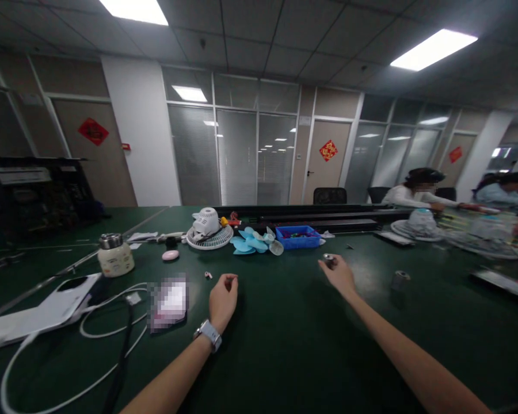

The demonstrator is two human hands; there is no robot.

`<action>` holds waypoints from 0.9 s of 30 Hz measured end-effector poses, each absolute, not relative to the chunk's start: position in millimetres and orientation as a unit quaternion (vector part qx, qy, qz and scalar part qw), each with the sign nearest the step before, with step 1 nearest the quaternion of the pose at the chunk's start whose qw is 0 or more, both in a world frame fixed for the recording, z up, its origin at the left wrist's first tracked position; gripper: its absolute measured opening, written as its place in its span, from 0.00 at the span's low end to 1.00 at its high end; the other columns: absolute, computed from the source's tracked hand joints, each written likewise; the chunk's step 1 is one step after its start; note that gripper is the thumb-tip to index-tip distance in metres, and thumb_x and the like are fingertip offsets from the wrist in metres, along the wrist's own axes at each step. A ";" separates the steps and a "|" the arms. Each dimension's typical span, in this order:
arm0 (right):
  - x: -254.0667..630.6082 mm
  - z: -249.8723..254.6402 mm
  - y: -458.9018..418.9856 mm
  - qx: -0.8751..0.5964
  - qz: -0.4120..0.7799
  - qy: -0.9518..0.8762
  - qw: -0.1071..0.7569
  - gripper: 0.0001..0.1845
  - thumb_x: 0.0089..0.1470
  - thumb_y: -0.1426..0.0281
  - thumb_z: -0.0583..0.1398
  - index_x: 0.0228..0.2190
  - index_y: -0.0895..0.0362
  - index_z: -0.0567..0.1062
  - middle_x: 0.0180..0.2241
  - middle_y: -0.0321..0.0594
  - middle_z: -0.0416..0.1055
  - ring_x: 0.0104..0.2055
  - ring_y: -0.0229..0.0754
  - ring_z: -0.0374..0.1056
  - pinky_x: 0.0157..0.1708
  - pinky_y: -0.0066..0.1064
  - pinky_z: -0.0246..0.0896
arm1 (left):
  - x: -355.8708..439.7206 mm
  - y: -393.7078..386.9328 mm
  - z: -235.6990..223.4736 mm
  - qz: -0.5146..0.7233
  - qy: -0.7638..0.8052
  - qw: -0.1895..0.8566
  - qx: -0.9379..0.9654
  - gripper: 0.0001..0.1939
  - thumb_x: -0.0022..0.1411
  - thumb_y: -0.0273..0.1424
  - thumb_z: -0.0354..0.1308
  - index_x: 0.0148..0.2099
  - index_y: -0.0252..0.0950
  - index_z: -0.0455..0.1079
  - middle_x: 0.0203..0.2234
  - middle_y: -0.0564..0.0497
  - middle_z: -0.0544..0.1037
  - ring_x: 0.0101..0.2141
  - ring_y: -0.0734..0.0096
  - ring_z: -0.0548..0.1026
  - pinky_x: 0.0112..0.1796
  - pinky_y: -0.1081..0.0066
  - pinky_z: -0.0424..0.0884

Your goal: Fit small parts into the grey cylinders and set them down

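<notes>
My left hand (223,300), with a watch (208,336) on its wrist, hovers over or rests on the green table with its fingers curled together; whatever may be inside them is hidden. Between the fingertips of my right hand (339,275) is a small silvery metal cylinder (328,257), its end facing up. A similar grey metal cylinder (400,280) stands on the table to the right of that hand. Beyond both hands lie light-blue fan blades (251,241) and a blue bin (300,237) of small parts.
At the left are a cream jar (115,257), a white power bank or phone (69,305), white cables (95,333) and a phone (169,303). A white fan head (209,227) stands farther back. Black rails (319,221) cross the far edge. Co-workers (421,190) sit at the right.
</notes>
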State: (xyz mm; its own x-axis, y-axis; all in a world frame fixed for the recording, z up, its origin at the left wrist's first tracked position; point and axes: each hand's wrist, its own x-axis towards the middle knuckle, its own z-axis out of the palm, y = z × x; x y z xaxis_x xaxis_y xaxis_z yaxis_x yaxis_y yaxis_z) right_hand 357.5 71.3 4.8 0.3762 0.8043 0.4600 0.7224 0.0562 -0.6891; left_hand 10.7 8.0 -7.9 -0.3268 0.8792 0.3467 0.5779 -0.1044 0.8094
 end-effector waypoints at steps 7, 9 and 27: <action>213.0 12.3 57.2 -0.463 0.276 -0.702 0.467 0.20 0.45 0.59 0.63 0.39 0.55 0.72 0.36 0.41 0.75 0.34 0.43 0.73 0.35 0.35 0.69 | 15.9 1.5 0.5 0.500 0.619 0.189 0.576 0.16 0.58 0.42 0.50 0.40 0.39 0.72 0.30 0.50 0.78 0.30 0.66 0.74 0.31 0.69 0.67; 198.4 10.2 53.0 -0.443 0.288 -0.709 0.467 0.19 0.44 0.60 0.64 0.39 0.54 0.72 0.35 0.40 0.75 0.35 0.44 0.73 0.36 0.35 0.69 | 18.5 -0.1 2.9 0.497 0.602 0.185 0.597 0.16 0.58 0.43 0.50 0.40 0.40 0.73 0.31 0.49 0.78 0.32 0.66 0.74 0.33 0.68 0.68; 191.1 -0.3 36.9 -0.425 0.239 -0.758 0.433 0.19 0.45 0.64 0.63 0.42 0.53 0.72 0.35 0.37 0.75 0.35 0.42 0.72 0.35 0.31 0.66 | 41.5 25.6 12.6 0.498 0.549 0.157 0.653 0.16 0.53 0.44 0.57 0.37 0.41 0.78 0.33 0.49 0.75 0.35 0.67 0.72 0.38 0.68 0.67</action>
